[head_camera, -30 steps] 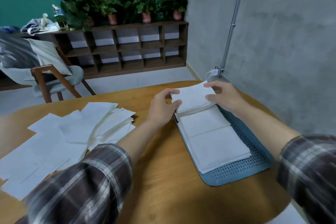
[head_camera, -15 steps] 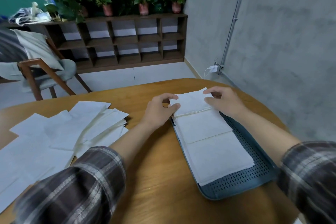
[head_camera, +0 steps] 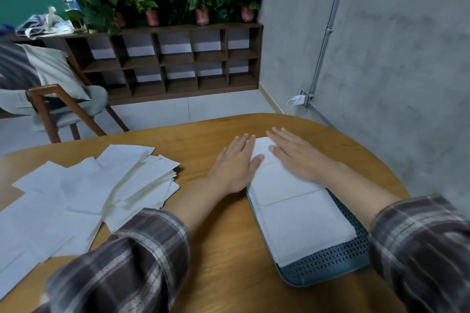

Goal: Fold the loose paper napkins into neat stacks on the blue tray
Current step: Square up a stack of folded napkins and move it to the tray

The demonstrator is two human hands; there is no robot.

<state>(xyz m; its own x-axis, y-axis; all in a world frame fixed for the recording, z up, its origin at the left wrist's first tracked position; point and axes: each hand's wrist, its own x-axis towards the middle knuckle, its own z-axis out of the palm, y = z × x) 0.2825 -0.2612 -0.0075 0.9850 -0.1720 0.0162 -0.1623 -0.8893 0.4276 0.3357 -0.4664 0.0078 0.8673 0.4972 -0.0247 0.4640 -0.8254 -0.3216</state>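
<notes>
While both hands lie flat, fingers (head_camera: 287, 138) straight and gripping nothing, the right hand (head_camera: 297, 157) presses the folded napkin (head_camera: 262, 150) at the far end of the blue tray (head_camera: 330, 264), which sits toward the surface's right edge. The left hand (head_camera: 235, 165) lies just beside it, thumb on the paper. To do this well, I judge, press evenly outward and square its edges with the row. More loose napkins (head_camera: 89, 185) lie by the left edge.
</notes>
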